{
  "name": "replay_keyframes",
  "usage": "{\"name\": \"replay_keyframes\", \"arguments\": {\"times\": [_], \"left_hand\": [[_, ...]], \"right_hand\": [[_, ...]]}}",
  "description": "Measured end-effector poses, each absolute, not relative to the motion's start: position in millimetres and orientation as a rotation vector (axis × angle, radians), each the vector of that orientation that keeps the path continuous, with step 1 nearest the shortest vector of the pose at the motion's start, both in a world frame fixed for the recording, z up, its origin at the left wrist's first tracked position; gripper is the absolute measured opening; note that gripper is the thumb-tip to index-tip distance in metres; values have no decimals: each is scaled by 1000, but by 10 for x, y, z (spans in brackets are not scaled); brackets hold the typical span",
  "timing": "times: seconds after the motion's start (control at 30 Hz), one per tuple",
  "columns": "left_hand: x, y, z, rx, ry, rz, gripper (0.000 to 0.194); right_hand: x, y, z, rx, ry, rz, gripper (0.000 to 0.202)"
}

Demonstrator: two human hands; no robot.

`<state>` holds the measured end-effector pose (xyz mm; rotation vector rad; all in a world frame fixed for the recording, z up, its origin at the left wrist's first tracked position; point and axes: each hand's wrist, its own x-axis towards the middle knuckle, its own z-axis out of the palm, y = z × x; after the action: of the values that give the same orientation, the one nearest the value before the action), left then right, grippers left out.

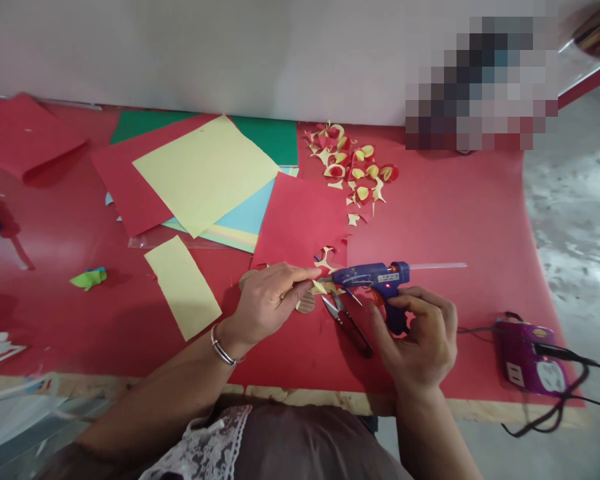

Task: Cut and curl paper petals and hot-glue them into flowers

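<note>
Presently the right hand (425, 340) touches the glue gun (367, 274) right of centre; whether it or the left hand (265, 300) grasps, I cannot tell. Scissors (351, 327) lie between.

We are seeing a purple power box (520, 353) lying by the near right corner of the bench (445, 207), a black cable (557, 352) trailing past the right edge. Along the far edge a white panel (155, 53) is rising, and a green sheet (267, 137) is lying just before it. Farther left, a red sheet (30, 137) is curling near that edge. Midway to the near edge we are noticing a bright green scrap (87, 279).
</note>
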<state>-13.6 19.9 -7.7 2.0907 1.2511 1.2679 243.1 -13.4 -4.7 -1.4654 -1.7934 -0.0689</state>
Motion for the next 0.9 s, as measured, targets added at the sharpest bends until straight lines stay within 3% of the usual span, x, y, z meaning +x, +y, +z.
{"name": "replay_keyframes", "arguments": {"times": [0.9], "left_hand": [[-134,203,-31,2039,1301,1252,17]], "right_hand": [[2429,-125,-65,-1442,-1790,-98,26]]}}
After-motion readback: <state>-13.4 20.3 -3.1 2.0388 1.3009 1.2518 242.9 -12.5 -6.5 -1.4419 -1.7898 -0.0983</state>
